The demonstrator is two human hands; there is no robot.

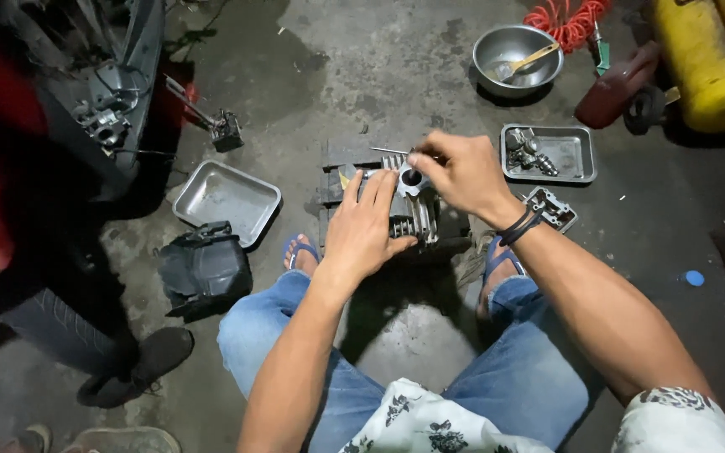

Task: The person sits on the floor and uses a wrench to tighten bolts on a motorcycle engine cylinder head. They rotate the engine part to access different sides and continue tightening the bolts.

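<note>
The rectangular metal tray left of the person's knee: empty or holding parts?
Empty. The tray shows only bare metal inside, unlike the smaller tray beyond the right hand, which holds metal parts.

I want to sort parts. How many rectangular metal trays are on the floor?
2. An empty tray lies left of the left hand; another tray, holding small parts, lies beyond the right hand.
</note>
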